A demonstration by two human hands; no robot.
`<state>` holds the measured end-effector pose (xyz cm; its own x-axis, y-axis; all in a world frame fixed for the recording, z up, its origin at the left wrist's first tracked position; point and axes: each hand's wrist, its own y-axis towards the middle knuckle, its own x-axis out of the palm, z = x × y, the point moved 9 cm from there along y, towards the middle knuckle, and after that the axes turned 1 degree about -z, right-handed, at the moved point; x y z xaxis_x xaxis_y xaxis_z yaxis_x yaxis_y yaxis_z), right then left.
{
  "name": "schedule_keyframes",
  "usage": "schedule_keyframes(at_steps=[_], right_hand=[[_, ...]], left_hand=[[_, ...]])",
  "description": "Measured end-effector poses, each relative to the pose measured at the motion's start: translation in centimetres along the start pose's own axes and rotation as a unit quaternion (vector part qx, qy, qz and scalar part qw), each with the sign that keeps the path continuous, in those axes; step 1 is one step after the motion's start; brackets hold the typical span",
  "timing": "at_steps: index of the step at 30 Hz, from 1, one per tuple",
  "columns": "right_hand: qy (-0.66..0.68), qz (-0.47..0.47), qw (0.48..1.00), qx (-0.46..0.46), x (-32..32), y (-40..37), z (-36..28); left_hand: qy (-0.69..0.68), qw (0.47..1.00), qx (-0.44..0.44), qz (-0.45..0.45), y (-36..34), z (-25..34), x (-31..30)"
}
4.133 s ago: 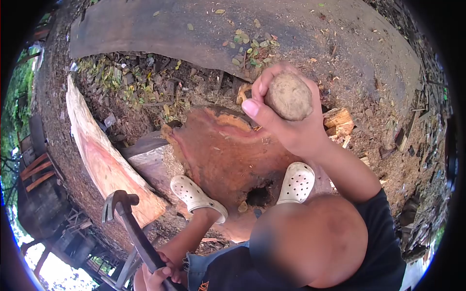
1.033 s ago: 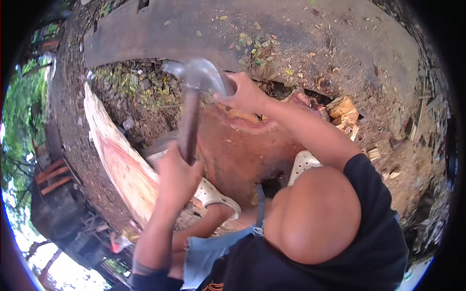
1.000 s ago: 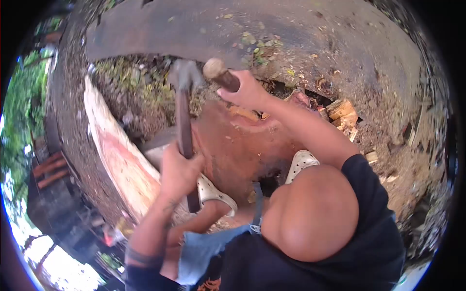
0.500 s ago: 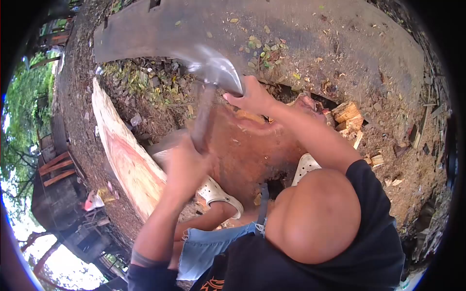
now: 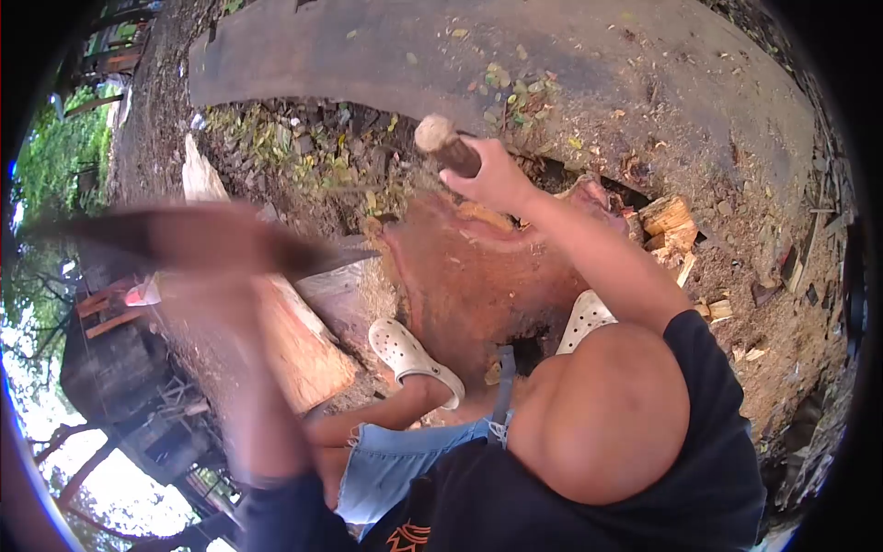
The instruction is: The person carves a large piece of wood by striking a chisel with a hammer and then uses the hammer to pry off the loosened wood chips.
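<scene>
My left hand is smeared by motion, raised at the left, with its fingers round the handle of a chopping tool. The tool is a dark, blurred streak pointing left, and its edge cannot be made out. Above the large reddish-brown wood block, my right hand grips a short round piece of wood with a pale, rough end facing up and left. The tool and the piece are far apart.
A split pale log lies left of the block. My feet in white clogs are close to the block's near side. Wood chunks lie at its right. Beyond it are leaves and a long flat slab.
My left hand and the tool have swung left, away from my right hand. The wood piece in my right hand now shows; the metal head was in front of it before.
</scene>
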<state>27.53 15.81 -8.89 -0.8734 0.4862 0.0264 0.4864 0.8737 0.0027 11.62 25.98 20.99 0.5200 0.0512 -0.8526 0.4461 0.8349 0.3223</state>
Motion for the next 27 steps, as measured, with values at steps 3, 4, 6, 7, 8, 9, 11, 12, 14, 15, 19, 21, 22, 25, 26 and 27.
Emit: schedule_keyframes(at_steps=[3, 4, 6, 7, 8, 9, 11, 12, 14, 15, 19, 21, 22, 25, 26, 27], right_hand=[[0.016, -0.014, 1.0, 0.013, 0.1, 0.0, 0.9], [0.002, -0.019, 1.0, 0.013, -0.7, 0.3, 0.3], [-0.015, -0.046, 0.998, 0.033, 0.0, -1.8, -0.9], [-0.022, -0.011, 0.998, -0.053, -0.3, -2.3, -2.3], [-0.062, 0.016, 0.996, -0.065, -1.1, -2.2, -2.8], [-0.096, 0.034, 0.992, -0.068, -1.2, -2.8, -3.2], [-0.157, 0.115, 0.97, -0.147, -1.3, -4.0, -2.7], [-0.143, 0.1, 0.975, -0.136, -1.4, -3.7, -2.9], [-0.111, 0.071, 0.986, -0.104, -1.6, -3.8, -3.7], [-0.075, 0.029, 0.994, -0.08, -0.9, -3.7, -3.2], [0.001, -0.045, 0.999, 0.013, -0.1, -3.4, -1.6], [-0.069, -0.054, 0.996, -0.014, -0.4, -2.8, -1.6], [-0.05, -0.043, 0.997, -0.033, -0.1, -3.5, -1.5], [-0.078, 0.018, 0.994, -0.074, -1.4, -3.5, -3.0], [-0.071, 0.004, 0.996, -0.044, -1.4, -3.7, -3.5], [-0.063, -0.012, 0.998, -0.012, -1.2, -3.9, -3.8]], left_hand=[[-0.002, 0.907, -0.126, -0.401, -10.2, -2.4, 12.1], [-0.007, 0.893, -0.146, -0.426, -9.2, -1.5, 11.0], [0.09, 0.91, -0.141, -0.378, -5.0, 0.1, 4.6], [0.098, 0.932, -0.108, -0.331, -2.0, 1.7, 1.2], [0.084, 0.957, -0.099, -0.26, 0.7, 1.8, -3.1], [0.07, 0.976, -0.086, -0.188, 3.2, 2.1, -7.5], [-0.233, 0.968, 0.045, -0.078, 6.7, 5.6, -12.5], [-0.301, 0.95, 0.055, 0.061, 7.0, 9.3, -13.9], [-0.201, 0.968, 0.029, 0.147, 6.2, 3.4, -15.2], [-0.144, 0.978, 0.006, 0.153, 3.1, 1.9, -12.0], [-0.145, 0.931, -0.26, -0.212, -11.6, -5.8, 4.8], [-0.049, 0.817, -0.304, -0.487, -12.6, -1.1, 8.0], [-0.082, 0.876, -0.28, -0.384, -10.2, -0.5, 5.5], [0.098, 0.972, -0.157, -0.145, -0.5, 3.4, -6.8], [-0.305, 0.943, -0.051, -0.125, 1.3, 4.1, -10.0], [-0.304, 0.95, -0.013, -0.065, 5.0, 3.3, -15.5]])
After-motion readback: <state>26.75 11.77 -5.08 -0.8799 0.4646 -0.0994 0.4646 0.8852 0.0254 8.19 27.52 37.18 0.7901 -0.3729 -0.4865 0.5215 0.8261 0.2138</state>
